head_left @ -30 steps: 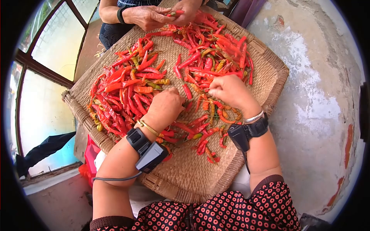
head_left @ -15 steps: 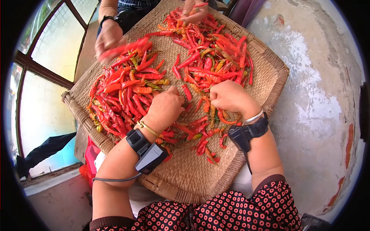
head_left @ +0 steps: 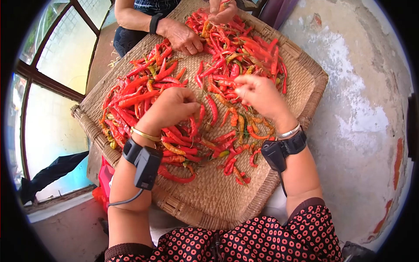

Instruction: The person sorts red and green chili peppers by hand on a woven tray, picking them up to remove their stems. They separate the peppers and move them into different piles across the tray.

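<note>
Red chili peppers (head_left: 142,98) lie in a broad heap at the left of a woven tray (head_left: 218,192), and a second heap of chili peppers (head_left: 262,52) covers its far right. My left hand (head_left: 172,107) is closed at the edge of the left heap, with red chili peppers (head_left: 194,124) hanging at its thumb and fingertips. Over the near edge of the right heap, my right hand (head_left: 262,96) has its fingers pinched together. Whatever sits between those fingertips is hidden. Below it lie orange and dark, wrinkled chili peppers (head_left: 241,124).
Across the tray, another person's hand (head_left: 183,38) rests between the heaps; their other hand (head_left: 222,12) holds a chili pepper above the far heap. A window (head_left: 52,126) and a black umbrella (head_left: 52,172) are at the left. A worn wall (head_left: 349,109) stands at the right.
My left hand has shifted left and slightly up, with chili peppers now showing at its fingers. My right hand has risen slightly. The other person's hand moved from the left heap toward the middle.
</note>
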Available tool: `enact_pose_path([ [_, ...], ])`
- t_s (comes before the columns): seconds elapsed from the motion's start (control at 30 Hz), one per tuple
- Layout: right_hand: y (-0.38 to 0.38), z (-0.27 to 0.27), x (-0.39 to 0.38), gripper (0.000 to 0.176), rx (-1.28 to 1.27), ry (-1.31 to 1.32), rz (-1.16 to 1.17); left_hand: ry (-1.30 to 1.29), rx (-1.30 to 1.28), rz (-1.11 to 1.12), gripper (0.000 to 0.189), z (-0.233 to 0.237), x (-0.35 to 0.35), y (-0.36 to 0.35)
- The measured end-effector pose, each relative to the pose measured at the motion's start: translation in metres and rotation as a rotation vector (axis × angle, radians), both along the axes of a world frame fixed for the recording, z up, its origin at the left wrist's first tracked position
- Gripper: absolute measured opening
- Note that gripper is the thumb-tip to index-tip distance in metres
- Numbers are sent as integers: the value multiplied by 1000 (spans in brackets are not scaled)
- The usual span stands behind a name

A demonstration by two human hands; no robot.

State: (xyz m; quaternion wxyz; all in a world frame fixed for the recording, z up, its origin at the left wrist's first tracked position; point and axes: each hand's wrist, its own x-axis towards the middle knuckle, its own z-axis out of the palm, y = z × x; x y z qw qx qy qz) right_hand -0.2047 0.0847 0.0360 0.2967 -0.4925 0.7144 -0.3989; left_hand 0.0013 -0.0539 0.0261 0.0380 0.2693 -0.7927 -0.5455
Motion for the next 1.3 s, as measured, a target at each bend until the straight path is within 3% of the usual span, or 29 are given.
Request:
enact_pose_path([
  [0.03, 2, 5, 1, 30, 146, 136, 97, -6, 0, -4, 13, 3, 2, -1],
  [0.07, 3, 3, 3, 30, 146, 130, 93, -98, 0, -11, 14, 8, 5, -3],
  [0.13, 4, 0, 8, 28, 228, 410, 262, -194, -2, -23, 15, 15, 4, -4],
  [0.2, 6, -4, 11, 25, 239, 439, 266, -82, 14, 90, 13, 16, 0, -8],
  [0.23, 6, -5, 11, 25, 261, 459, 301, 171, 182, 293, 15, 12, -3, -5],
  [0.33, 6, -10, 16, 28, 257, 492, 394, 353, 164, 463, 20, 9, -10, 3],
  [0.47, 6, -26, 24, 30, 123, 408, 559, -44, -505, -119, 29, -2, -7, 17],
  [0.5, 7, -28, 28, 29, 104, 429, 591, -45, -503, -117, 29, -6, -6, 23],
  [0.57, 5, -27, 35, 29, 186, 406, 629, -243, -808, -200, 29, -14, -3, 32],
  [0.63, 2, -18, 42, 26, 363, 371, 653, -297, -835, -203, 30, -12, -3, 38],
  [0.87, 3, -36, 31, 24, 260, 572, 481, -390, -899, -207, 32, -14, -3, 41],
  [1.07, 1, -29, 33, 22, 233, 663, 526, -366, -909, -182, 28, -20, -7, 42],
  [1.17, 3, -30, 38, 23, 159, 505, 658, -360, -911, -163, 26, -27, -8, 40],
  [1.3, 9, -35, 51, 23, 273, 550, 690, -341, -827, -117, 24, -29, -12, 43],
])
